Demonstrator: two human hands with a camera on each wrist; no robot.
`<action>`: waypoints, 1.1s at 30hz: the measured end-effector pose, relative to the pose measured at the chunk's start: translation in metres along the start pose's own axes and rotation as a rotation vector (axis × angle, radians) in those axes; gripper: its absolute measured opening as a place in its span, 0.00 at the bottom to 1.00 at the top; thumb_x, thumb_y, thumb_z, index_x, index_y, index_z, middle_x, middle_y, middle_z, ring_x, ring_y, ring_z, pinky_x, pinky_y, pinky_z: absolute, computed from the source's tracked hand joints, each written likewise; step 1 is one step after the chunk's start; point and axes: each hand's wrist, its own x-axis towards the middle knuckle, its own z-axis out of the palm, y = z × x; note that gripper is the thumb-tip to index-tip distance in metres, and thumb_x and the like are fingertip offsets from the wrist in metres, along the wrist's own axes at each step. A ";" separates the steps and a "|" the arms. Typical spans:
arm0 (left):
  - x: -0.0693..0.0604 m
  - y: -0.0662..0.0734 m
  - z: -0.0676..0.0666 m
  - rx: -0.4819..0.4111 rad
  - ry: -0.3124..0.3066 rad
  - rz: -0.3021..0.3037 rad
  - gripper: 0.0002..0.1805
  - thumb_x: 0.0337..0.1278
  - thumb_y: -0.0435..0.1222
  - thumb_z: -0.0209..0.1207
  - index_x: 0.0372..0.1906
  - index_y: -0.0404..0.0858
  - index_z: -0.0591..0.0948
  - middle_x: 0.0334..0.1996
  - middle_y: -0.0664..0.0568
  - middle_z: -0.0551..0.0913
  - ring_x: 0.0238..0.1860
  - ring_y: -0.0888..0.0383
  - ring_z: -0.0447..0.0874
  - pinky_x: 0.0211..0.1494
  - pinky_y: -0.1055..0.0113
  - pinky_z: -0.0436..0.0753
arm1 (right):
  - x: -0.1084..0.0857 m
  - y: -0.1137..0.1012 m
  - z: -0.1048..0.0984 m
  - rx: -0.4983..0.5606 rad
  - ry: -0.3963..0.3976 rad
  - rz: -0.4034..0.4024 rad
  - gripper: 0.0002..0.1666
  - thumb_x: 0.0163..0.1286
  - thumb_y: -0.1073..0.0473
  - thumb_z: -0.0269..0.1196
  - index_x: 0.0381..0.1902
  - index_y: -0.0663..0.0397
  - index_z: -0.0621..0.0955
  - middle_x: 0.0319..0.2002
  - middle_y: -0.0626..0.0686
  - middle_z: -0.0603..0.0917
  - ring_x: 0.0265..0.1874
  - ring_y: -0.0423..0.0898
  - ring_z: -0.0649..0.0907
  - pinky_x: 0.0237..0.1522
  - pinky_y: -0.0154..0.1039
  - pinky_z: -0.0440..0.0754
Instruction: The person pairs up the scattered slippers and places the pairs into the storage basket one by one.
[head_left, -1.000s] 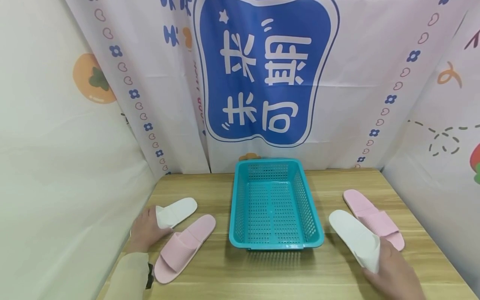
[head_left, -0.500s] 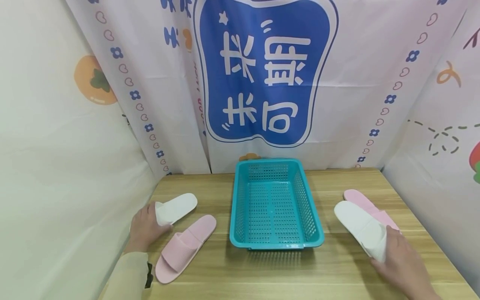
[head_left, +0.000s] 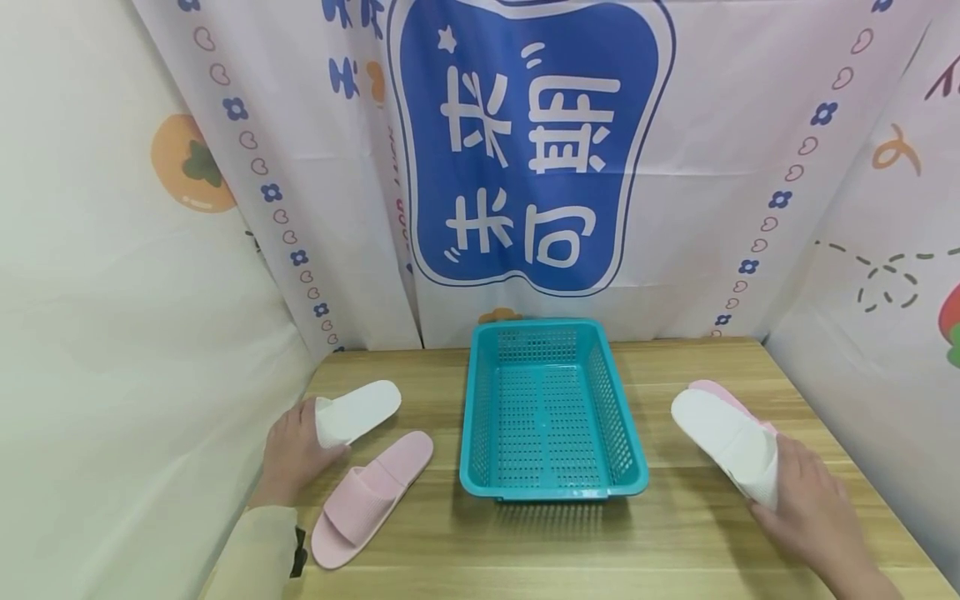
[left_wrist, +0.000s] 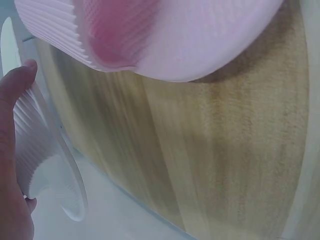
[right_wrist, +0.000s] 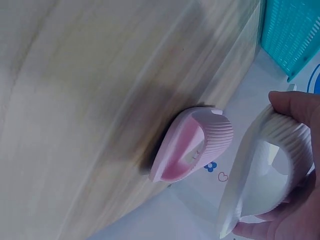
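At the left, my left hand [head_left: 295, 451] grips a white slipper [head_left: 363, 412] across its strap; in the left wrist view the hand [left_wrist: 12, 145] has its thumb on the edge of the ribbed white slipper [left_wrist: 37, 145]. A pink slipper [head_left: 362, 503] lies beside it. On the right, my right hand [head_left: 813, 506] holds another white slipper [head_left: 726, 437] above a pink slipper [head_left: 712, 387], mostly covering it. The right wrist view has thumb and fingers of the hand [right_wrist: 295, 175] round the white slipper [right_wrist: 255, 170], raised off the table, apart from the pink slipper [right_wrist: 175, 150].
A teal perforated basket [head_left: 553, 492] stands in the middle of the wooden table [head_left: 570, 558], with nothing in it. White printed cloth [head_left: 360, 208] hangs behind the table, and cloth walls [head_left: 112, 358] close both sides.
The right hand has moved its white slipper up and slightly right, over the pink one. The left hand's white slipper has shifted slightly away from me and to the right. The pink slippers have not moved.
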 end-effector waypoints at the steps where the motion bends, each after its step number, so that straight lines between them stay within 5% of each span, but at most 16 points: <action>1: 0.001 0.001 0.000 0.000 0.001 0.001 0.60 0.22 0.51 0.79 0.62 0.20 0.64 0.54 0.23 0.71 0.50 0.28 0.71 0.54 0.36 0.70 | 0.001 0.001 -0.001 -0.002 0.007 -0.007 0.62 0.29 0.58 0.75 0.63 0.79 0.63 0.53 0.75 0.71 0.49 0.72 0.71 0.38 0.73 0.68; 12: 0.008 0.008 0.001 -0.016 0.060 0.063 0.59 0.18 0.50 0.80 0.61 0.23 0.66 0.52 0.27 0.72 0.50 0.30 0.72 0.54 0.37 0.70 | 0.020 0.007 -0.007 -0.051 0.097 -0.113 0.59 0.27 0.54 0.70 0.60 0.77 0.66 0.49 0.73 0.72 0.47 0.70 0.71 0.34 0.68 0.68; 33: 0.023 0.019 -0.001 0.039 0.225 0.227 0.61 0.09 0.50 0.81 0.60 0.23 0.69 0.51 0.29 0.74 0.51 0.32 0.72 0.56 0.41 0.72 | 0.038 0.006 -0.017 -0.063 0.122 -0.152 0.58 0.37 0.41 0.64 0.63 0.73 0.65 0.53 0.72 0.71 0.50 0.70 0.70 0.41 0.71 0.66</action>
